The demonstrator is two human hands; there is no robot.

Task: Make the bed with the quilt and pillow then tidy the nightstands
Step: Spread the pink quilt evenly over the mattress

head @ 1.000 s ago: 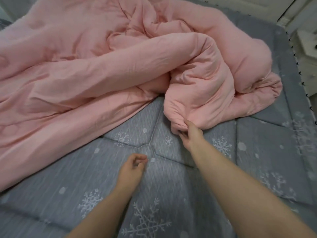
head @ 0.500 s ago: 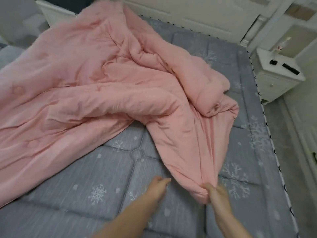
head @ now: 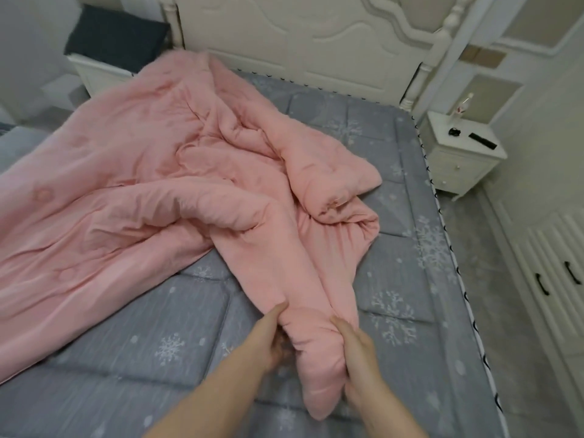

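Note:
A rumpled pink quilt point(head: 151, 197) lies bunched over the left and middle of the bed point(head: 407, 314), which has a grey snowflake cover. One corner of the quilt is drawn out toward me in a long strip. My left hand point(head: 273, 338) grips that strip from the left and my right hand point(head: 355, 352) grips it from the right. A dark grey pillow point(head: 115, 36) rests on the left nightstand point(head: 94, 72). The right nightstand point(head: 459, 156) stands beside the headboard.
A white carved headboard point(head: 300, 42) closes the far end. On the right nightstand lie a black remote point(head: 482, 141), a small black object point(head: 454, 131) and a slim bottle point(head: 463, 104). White cabinet doors point(head: 553, 279) line the right wall across a narrow floor strip.
My right hand has pulled the quilt corner toward me, stretching it into a strip. My left hand, empty before, has now closed on it. The view has drawn back, showing headboard and nightstands.

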